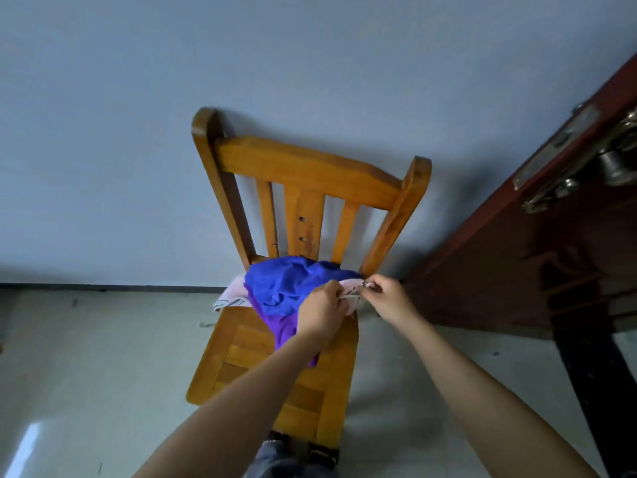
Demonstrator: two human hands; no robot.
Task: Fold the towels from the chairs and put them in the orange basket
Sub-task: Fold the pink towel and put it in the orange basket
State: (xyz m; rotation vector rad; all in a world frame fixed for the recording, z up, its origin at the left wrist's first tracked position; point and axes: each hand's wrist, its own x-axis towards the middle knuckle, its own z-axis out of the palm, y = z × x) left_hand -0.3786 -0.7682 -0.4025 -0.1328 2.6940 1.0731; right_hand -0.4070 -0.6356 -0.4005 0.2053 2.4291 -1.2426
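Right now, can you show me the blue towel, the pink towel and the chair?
blue towel (286, 281), head view, its crumpled middle.
pink towel (231, 292), head view, its left end.
chair (306, 174), head view, its top back rail.

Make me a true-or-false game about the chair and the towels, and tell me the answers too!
1. The blue towel lies on top of the pile on the chair. True.
2. The left hand and right hand both grip the blue towel. False: they pinch the pale pink towel at its edge.
3. The purple towel hangs over the chair's backrest. False: it lies on the seat, partly under the blue towel.
4. The chair stands with its back to the wall. True.
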